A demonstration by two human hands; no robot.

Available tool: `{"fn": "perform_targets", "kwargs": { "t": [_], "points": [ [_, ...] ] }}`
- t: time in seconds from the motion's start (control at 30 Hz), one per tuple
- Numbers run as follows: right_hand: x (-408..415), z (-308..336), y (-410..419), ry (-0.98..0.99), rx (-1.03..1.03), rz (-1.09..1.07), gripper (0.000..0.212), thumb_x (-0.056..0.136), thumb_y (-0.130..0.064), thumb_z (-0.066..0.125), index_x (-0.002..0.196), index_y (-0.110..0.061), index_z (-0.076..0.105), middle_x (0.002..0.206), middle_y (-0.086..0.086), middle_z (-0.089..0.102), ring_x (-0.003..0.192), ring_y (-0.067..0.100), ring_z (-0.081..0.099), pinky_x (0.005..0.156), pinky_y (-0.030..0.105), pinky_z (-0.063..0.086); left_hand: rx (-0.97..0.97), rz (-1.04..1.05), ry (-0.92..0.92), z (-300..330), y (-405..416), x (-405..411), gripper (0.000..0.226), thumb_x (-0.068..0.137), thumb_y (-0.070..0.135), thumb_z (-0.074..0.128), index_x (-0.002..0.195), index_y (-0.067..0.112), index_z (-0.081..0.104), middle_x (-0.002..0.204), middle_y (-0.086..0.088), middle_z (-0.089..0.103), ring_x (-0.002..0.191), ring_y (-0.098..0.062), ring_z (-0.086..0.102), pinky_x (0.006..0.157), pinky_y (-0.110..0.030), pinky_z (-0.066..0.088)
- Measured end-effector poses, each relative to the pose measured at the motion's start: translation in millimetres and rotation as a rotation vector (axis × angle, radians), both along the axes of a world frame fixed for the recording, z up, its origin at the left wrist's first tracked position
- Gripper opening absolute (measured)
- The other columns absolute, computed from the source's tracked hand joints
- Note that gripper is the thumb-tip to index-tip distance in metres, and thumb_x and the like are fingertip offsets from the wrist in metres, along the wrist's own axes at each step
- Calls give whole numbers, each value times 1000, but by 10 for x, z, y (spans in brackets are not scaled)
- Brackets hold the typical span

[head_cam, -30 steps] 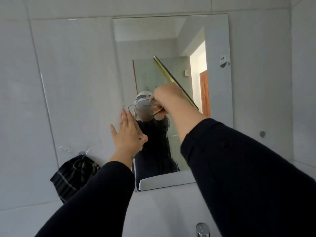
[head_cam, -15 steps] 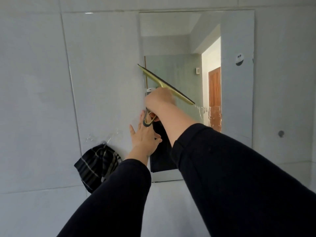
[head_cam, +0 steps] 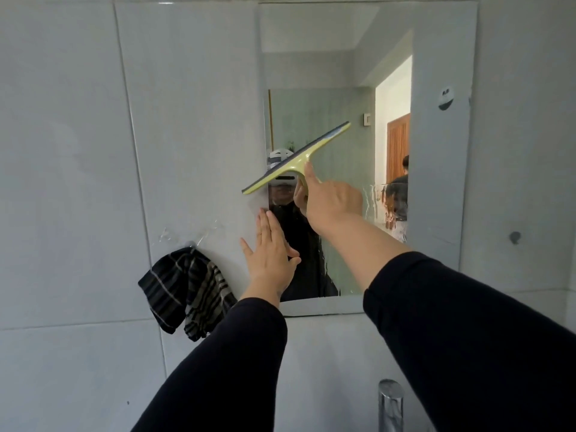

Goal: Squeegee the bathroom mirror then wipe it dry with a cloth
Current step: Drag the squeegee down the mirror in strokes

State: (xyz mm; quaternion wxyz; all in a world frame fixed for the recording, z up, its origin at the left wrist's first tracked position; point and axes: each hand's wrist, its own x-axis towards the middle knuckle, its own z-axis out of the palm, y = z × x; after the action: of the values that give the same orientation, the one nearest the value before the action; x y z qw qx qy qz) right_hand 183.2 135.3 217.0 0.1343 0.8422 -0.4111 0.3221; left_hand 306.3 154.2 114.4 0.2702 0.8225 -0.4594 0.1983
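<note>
In the centre of the frame the right hand [head_cam: 330, 202] grips the handle of a yellow-green squeegee [head_cam: 296, 159], index finger stretched along it. The blade is tilted, its right end higher, against the mirror [head_cam: 442, 182]. The left hand [head_cam: 271, 254] lies flat and open on the mirror's left edge. A dark striped cloth [head_cam: 184, 288] hangs on the tiled wall [head_cam: 62, 151] at lower left. Water streaks show right of the hand.

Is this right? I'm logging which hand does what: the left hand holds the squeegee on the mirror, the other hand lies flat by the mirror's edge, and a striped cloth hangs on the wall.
Not quite. The head view shows the right hand holding the squeegee on the mirror; the left hand is the flat one by the mirror's edge. The striped cloth does hang on the wall.
</note>
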Motion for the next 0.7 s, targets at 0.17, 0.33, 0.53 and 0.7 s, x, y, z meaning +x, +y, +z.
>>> {"fn": "perform_targets", "kwargs": {
  "t": [0.17,0.33,0.53,0.7],
  "points": [
    [-106,-20,-174,-22,-106,-7,71,98,-13,44,153,-39,7,92,7,41,71,21,42,61,34,35,-81,23,33,-119,-91,-55,103,91,40,58,148,8,-22,160,-4,-21,147,-17,-17,116,-59,3],
    [-297,-16,-452,-6,-184,33,71,96,-13,44,149,-48,12,106,7,52,82,24,46,66,35,35,-132,70,101,-243,-167,-183,100,93,41,55,148,8,-22,159,-4,-24,148,-17,-14,116,-58,2],
    [-510,-31,-722,59,-244,60,66,99,-20,43,147,-53,13,110,5,51,99,26,51,68,36,30,-176,149,181,-321,-287,-397,98,94,48,49,148,9,-23,158,-5,-25,148,-19,-14,115,-58,1],
    [-822,-166,-1001,130,-298,78,67,100,-19,40,147,-54,8,109,3,51,102,25,49,69,35,29,-187,201,174,-342,-429,-700,100,93,46,53,149,8,-21,159,-6,-24,148,-21,-13,115,-58,-1]
  ]
}}
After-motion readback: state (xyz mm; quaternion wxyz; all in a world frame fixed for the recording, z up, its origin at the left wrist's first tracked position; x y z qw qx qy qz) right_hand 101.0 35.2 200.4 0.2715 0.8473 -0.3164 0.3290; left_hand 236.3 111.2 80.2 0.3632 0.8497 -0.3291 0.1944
